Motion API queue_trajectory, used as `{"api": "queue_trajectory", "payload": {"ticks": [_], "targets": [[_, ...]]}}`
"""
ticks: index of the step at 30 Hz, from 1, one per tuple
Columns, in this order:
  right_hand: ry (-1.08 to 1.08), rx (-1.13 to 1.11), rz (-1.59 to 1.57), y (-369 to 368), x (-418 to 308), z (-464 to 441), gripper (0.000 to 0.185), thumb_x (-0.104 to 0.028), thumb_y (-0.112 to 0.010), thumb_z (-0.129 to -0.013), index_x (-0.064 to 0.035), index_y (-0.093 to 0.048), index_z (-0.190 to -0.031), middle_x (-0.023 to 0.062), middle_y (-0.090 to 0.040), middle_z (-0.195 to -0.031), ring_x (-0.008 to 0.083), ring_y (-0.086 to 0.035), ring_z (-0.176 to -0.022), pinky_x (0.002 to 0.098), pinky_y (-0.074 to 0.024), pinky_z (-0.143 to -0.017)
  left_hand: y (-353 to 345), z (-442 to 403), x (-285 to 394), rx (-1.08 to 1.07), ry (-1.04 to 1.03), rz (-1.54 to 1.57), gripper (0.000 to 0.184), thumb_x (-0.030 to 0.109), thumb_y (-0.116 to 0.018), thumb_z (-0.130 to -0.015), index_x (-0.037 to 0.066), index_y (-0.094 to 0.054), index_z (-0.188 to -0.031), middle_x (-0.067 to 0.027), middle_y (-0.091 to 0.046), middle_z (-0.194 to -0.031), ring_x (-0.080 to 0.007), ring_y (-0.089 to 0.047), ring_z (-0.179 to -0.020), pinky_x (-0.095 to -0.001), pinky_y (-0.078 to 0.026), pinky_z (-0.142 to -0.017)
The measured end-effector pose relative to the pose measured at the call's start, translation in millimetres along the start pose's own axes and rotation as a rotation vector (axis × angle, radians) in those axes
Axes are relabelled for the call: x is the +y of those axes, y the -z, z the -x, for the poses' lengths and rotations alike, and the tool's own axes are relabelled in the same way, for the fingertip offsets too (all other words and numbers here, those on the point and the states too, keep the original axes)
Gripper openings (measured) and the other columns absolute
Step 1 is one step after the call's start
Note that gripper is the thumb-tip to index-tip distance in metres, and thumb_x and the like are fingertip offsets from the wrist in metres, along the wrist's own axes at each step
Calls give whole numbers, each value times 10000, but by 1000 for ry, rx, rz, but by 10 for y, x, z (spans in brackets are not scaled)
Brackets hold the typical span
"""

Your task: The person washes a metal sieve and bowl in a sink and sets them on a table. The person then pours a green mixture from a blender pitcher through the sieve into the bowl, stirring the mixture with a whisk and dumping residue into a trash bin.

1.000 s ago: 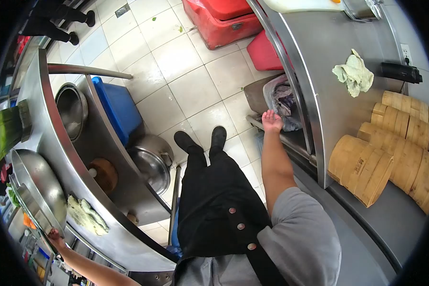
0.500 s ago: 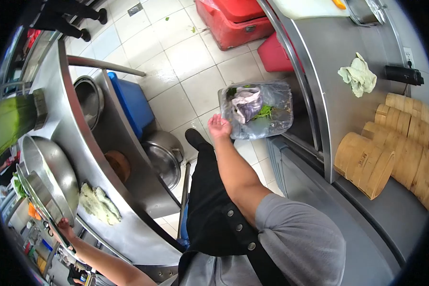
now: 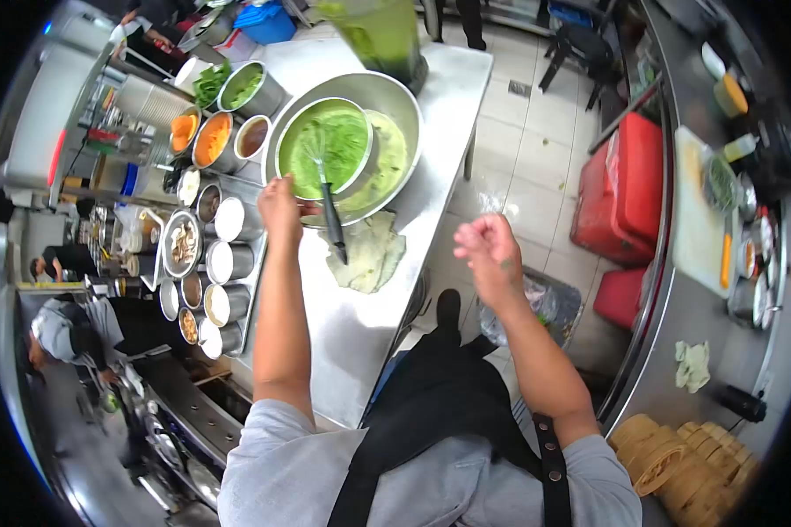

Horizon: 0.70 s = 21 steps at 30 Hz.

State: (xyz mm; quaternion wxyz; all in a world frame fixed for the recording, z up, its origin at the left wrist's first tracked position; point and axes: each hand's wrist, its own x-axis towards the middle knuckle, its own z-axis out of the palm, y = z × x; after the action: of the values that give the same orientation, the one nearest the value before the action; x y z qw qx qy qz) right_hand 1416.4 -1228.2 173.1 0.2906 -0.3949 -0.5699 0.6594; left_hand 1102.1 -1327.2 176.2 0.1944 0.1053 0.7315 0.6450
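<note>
My left hand (image 3: 281, 209) grips the near rim of a metal bowl (image 3: 366, 149) of green mixture, fingers wrapped at its edge. In that smaller bowl a whisk (image 3: 318, 154) leans, its black handle hanging over the rim. It sits inside a larger steel bowl (image 3: 406, 114) holding paler green liquid. A damp cloth (image 3: 369, 255) lies on the steel table (image 3: 338, 351) just below. My right hand (image 3: 486, 250) is in the air right of the table, fingers partly curled, and whether it holds anything is too small to tell.
Containers of orange food (image 3: 213, 139) and white-topped tins (image 3: 228, 263) line the left. A blender jug (image 3: 382, 31) stands behind the bowls. A lined bin (image 3: 549, 307) and red cooler (image 3: 624, 189) are on the floor. Bamboo steamers (image 3: 650, 457) sit lower right. Co-workers (image 3: 66, 329) stand left.
The view has swung left to the table with the bowls. My right hand has moved up from beside the bin. My left hand is still at the bowl's rim.
</note>
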Motion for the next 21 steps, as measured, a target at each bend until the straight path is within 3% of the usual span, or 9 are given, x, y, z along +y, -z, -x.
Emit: {"api": "queue_trajectory", "payload": {"ticks": [3, 5, 10, 13, 18, 21], "targets": [[172, -121, 522, -524, -782, 28, 462, -376, -711, -849, -33, -478, -1054, 161, -632, -863, 269, -642, -754, 372, -503, -713, -81, 180, 50, 13, -90, 40, 208, 149, -494, -934, -32, -595, -919, -73, -580, -648, -125, -538, -426, -281, -499, -361], [218, -208, 650, -919, -840, 26, 449, -313, -689, -864, -22, -444, -1102, 182, -637, -883, 320, -649, -772, 413, -500, -729, -99, 214, 37, 41, -110, 58, 205, 135, -486, -930, -34, -600, -913, -69, -575, -633, -111, -521, -430, -280, -500, -372], [268, -233, 638, -1314, -606, -68, 356, -128, -541, -889, -6, -412, -1198, 270, -630, -903, 456, -624, -852, 508, -473, -773, -63, 200, -6, 49, -85, 142, 240, 75, -533, -858, -73, -575, -1042, -52, -553, -660, -110, -540, -460, -291, -522, -393], [297, -250, 683, -1248, -790, 42, 402, -104, -506, -890, 37, -381, -1246, 269, -623, -974, 448, -610, -911, 518, -467, -810, 41, 78, 11, 26, -61, 68, 242, 67, -534, -838, -75, -567, -1032, -66, -567, -683, -130, -556, -464, -295, -526, -400], [298, -179, 691, -1217, -711, -42, 336, -163, -518, -889, -6, -527, -1185, 219, -641, -1042, 416, -615, -935, 492, -477, -824, 121, -68, 88, -17, 64, 114, 188, 65, -521, -831, -57, -531, -974, -97, -574, -693, -160, -559, -449, -312, -533, -381], [334, -138, 644, -1133, -719, 16, 329, -179, -514, -887, -18, -540, -1174, 210, -653, -1008, 412, -616, -936, 488, -479, -826, 110, -8, 145, -64, 87, 157, 146, 83, -502, -844, -32, -506, -932, -122, -583, -703, -166, -555, -445, -316, -523, -366]]}}
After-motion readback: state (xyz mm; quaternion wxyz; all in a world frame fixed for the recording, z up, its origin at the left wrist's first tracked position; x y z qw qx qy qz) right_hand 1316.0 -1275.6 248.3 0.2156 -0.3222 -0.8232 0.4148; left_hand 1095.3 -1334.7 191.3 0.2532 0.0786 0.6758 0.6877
